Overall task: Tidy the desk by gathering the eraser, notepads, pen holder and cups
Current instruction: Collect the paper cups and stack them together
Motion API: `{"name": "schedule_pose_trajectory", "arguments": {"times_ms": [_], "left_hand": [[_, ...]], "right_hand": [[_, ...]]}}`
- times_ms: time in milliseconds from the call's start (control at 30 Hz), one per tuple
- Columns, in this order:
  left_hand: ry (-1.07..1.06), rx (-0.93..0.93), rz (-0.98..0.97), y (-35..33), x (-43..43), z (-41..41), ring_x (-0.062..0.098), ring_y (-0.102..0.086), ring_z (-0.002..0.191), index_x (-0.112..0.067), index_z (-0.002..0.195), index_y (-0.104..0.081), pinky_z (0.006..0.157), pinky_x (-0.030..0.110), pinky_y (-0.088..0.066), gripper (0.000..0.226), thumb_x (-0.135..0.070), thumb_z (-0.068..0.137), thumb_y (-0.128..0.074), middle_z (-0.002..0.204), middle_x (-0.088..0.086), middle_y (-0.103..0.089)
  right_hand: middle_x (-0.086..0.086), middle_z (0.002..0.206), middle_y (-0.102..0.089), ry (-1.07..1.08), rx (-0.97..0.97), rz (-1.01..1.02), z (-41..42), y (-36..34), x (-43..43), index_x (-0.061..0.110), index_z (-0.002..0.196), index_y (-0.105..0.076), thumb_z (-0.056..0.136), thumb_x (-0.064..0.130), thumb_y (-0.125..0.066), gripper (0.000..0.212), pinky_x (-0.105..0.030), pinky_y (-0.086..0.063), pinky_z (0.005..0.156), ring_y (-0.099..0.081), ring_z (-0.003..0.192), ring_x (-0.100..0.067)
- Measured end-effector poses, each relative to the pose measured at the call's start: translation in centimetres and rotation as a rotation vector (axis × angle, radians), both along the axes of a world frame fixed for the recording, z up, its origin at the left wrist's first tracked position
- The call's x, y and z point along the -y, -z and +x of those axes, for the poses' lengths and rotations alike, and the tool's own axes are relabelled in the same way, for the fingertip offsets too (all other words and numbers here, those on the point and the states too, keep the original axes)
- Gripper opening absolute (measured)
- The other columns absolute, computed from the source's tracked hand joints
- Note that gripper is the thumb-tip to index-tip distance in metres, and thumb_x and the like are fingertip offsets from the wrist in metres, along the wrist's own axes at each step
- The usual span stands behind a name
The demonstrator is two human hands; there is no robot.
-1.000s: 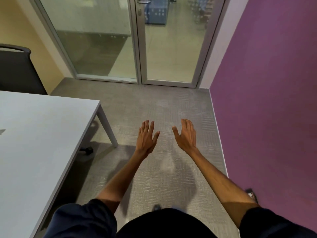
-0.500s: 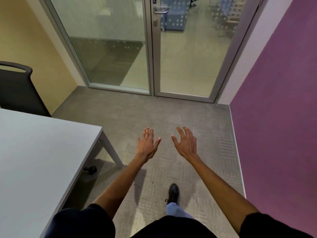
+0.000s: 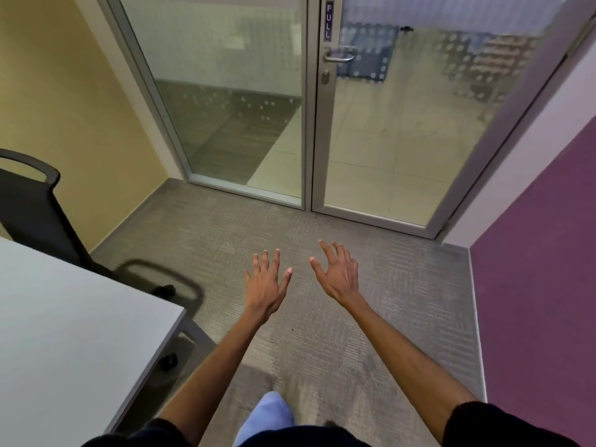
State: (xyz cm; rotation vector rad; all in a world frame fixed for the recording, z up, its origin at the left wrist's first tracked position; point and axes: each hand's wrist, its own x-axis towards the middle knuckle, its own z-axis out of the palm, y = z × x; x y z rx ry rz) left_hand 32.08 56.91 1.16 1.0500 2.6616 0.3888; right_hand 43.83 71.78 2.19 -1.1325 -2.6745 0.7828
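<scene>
Desk [image 3: 64, 317] is the thing we must tidy, and its white top fills the low left corner. Behind it stands a black chair [image 3: 29, 201], next to the yellow wall [image 3: 64, 108]. Our left arm reaches straight ahead, over the grey carpet [image 3: 403, 301]. Our left hand [image 3: 266, 285] is held flat, back up, with its fingers straight and spread apart. It holds nothing. The desk is off to the left of this hand, near but not touching. Low down between our arms we see a knee [image 3: 271, 411] in light blue cloth. Ahead is a glass door [image 3: 387, 124] with a metal handle [image 3: 338, 54] and a sign [image 3: 328, 21] that says PULL. Our right arm reaches out too. Our right hand [image 3: 338, 275] is near the left one, not touching it. Its fingers are spread and a little bent, and it holds nothing either. The desk is well apart from it. On the far right is a purple wall [image 3: 541, 285].
</scene>
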Motion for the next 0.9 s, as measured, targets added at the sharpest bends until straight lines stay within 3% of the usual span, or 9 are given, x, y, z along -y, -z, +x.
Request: {"name": "schedule_pose_trajectory", "arguments": {"times_ms": [467,900], "left_hand": [[-0.193,-0.028,0.092,-0.8,-8.8,-25.0,0.030,0.006,0.155,-0.015,0.159,0.001,0.127,0.050,-0.004,0.077,-0.060,0.101,-0.021,0.166,0.014,0.002],[-0.377,-0.021,0.089,-0.7,-9.2,-42.7,0.028,0.006,0.155,-0.013,0.159,-0.001,0.127,0.049,-0.004,0.076,-0.059,0.101,-0.019,0.166,0.014,-0.001]], "right_hand": [[-0.003,0.165,-0.018,-0.159,-0.019,0.026,-26.2,-0.8,-10.5,0.036,0.155,-0.022,0.099,0.061,-0.034,0.063,-0.057,-0.018,0.123,-0.016,0.154,-0.023],[-0.005,0.165,-0.019,-0.342,-0.041,0.006,-47.4,-0.3,-12.0,0.031,0.156,-0.023,0.100,0.060,-0.034,0.064,-0.056,-0.017,0.123,-0.016,0.154,-0.023]]}}
